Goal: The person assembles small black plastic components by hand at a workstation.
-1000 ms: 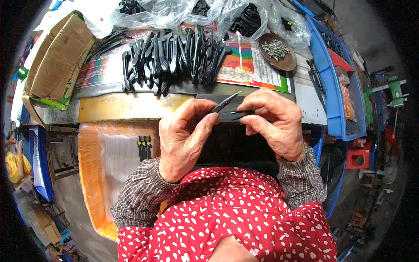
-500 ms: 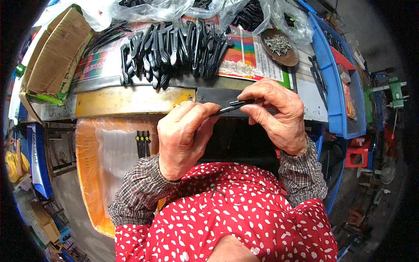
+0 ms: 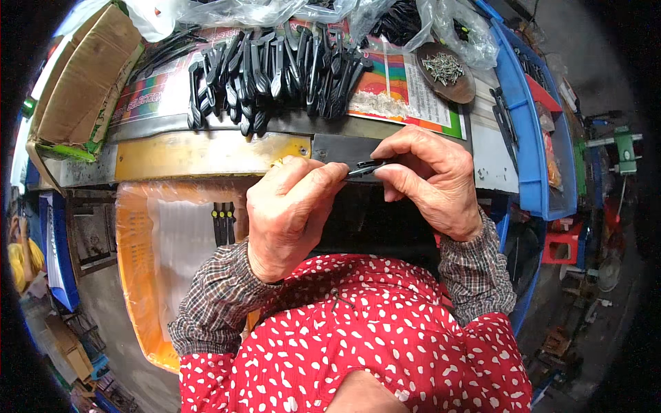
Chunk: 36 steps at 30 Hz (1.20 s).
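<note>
A slender black plastic part (image 3: 366, 166) spans the gap between my two hands just over the table's front edge. My left hand (image 3: 292, 206) pinches its left end between thumb and fingers. At the other end, my right hand (image 3: 434, 175) grips it with thumb and forefinger, and its tip is hidden there. Beyond my hands lies a heap of similar long black plastic parts (image 3: 275, 72). A brown round dish (image 3: 463, 88) to the right of the heap holds many small silvery metal pieces (image 3: 443, 69).
An open cardboard box (image 3: 86, 82) stands at the far left. A lined orange basket (image 3: 135, 275) below the table edge contains several black parts with yellow-green dots (image 3: 223, 224). Along the right side runs a blue tray (image 3: 530, 138). Clear plastic bags (image 3: 255, 12) lie at the back.
The black part between my hands has turned slightly, and its visible stretch looks shorter. My right hand has shifted a little to the left. Both hands keep their pinch.
</note>
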Each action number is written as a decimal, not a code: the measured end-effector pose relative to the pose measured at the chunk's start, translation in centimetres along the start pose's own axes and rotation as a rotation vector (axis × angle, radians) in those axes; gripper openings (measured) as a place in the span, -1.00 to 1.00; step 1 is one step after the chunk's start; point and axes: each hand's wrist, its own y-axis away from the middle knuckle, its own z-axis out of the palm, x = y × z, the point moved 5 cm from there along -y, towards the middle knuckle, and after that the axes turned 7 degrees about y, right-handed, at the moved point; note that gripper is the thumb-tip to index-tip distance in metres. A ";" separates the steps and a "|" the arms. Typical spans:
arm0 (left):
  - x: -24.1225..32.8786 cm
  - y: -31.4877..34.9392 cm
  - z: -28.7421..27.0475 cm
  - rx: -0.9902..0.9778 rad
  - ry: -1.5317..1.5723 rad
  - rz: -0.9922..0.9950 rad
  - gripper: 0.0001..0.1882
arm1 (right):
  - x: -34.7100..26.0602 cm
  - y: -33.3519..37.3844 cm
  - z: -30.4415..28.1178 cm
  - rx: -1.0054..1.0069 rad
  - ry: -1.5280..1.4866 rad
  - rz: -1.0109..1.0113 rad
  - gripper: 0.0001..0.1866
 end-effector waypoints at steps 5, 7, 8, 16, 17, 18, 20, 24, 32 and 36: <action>0.0 0.0 0.1 0.000 -0.049 0.035 -0.76 | 0.4 0.1 0.1 0.007 0.002 0.023 -0.87; 0.0 0.0 0.1 -0.010 -0.053 0.041 -0.76 | 0.4 0.2 0.1 -0.001 0.004 0.015 -0.87; -0.1 0.0 0.2 -0.007 -0.045 0.049 -0.76 | 0.3 0.2 0.1 -0.008 0.008 0.007 -0.87; -0.5 0.1 0.2 -0.048 -0.006 0.000 -0.76 | 0.6 0.0 0.0 -0.078 0.045 -0.037 -0.86; -0.6 0.1 0.2 -0.046 0.025 -0.014 -0.76 | 0.6 0.1 0.0 -0.073 0.048 -0.041 -0.85; -0.7 0.1 0.2 -0.043 0.055 -0.028 -0.77 | 0.6 0.1 0.1 -0.073 0.047 -0.039 -0.85; -0.8 0.0 0.1 -0.048 0.052 -0.013 -0.76 | 0.2 0.3 0.1 -0.044 0.080 -0.098 -0.85; -1.1 0.0 0.3 -0.050 0.107 0.008 -0.76 | 0.4 0.4 0.1 -0.029 0.009 -0.104 -0.89; -0.8 0.3 0.3 -0.070 0.093 -0.064 -0.80 | 0.9 0.8 0.2 -0.012 -0.018 -0.110 -0.88; -1.5 0.4 0.4 -0.019 0.148 -0.059 -0.78 | 0.4 0.7 0.6 0.056 0.168 -0.195 -0.87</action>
